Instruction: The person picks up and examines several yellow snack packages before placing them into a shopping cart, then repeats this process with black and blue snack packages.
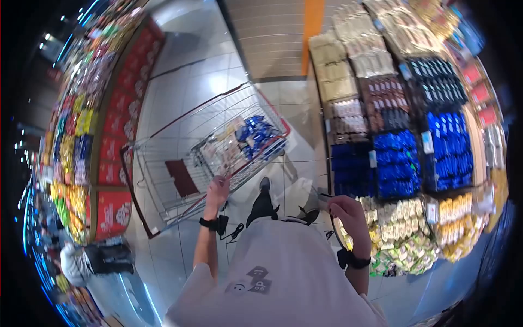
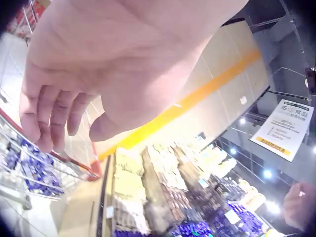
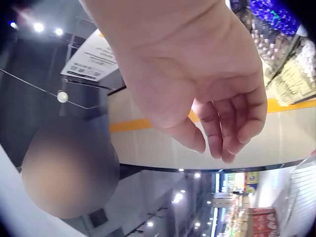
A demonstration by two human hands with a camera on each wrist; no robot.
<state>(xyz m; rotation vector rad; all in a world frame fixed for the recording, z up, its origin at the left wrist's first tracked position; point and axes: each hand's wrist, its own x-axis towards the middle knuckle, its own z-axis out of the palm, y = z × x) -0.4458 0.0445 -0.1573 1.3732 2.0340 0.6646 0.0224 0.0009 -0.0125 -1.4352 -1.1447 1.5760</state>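
Observation:
The left hand (image 1: pixel 218 192) is held over the near side of a wire shopping cart (image 1: pixel 182 177). Its fingers hang loosely bent and hold nothing in the left wrist view, where the hand (image 2: pixel 113 59) appears above the cart's red rail (image 2: pixel 64 157). Blue packets (image 1: pixel 259 133) and pale packages (image 1: pixel 224 155) lie in the cart. Beside the shelf display, the right hand (image 1: pixel 347 211) hangs with relaxed, slightly bent fingers. The right wrist view shows this hand (image 3: pixel 197 79) empty, thumb apart from the fingers.
A stepped display of blue packets (image 1: pixel 395 163), brown packets and yellow packs (image 1: pixel 455 212) stands on the right. On the left is a long red-sided display (image 1: pixel 114 158) of colourful goods. A person (image 1: pixel 81 264) is at the lower left. A panelled block (image 1: pixel 267 41) rises ahead.

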